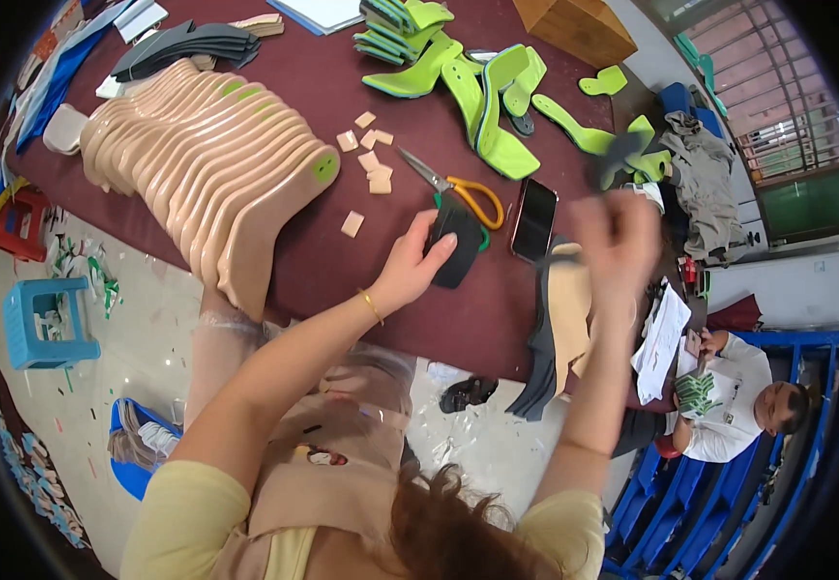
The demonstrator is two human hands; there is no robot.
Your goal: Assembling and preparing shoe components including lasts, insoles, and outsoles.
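Left hand [410, 266] being closed around black insole piece [458, 246] on maroon table [323, 261], blurred right hand [618, 237] being raised far right, grip unclear, orange-handled scissors [463, 188] lying just beyond.

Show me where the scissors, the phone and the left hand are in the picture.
scissors [465, 189], head view, on the orange handle near the pivot.
phone [533, 218], head view, middle of the dark screen.
left hand [410, 269], head view, back of the hand.

Maroon table [323, 280] carries a fanned row of beige insoles [211, 164], green insoles [477, 97], dark insoles [187, 43], small tan squares [369, 159], scissors [458, 188] and a phone [533, 219].
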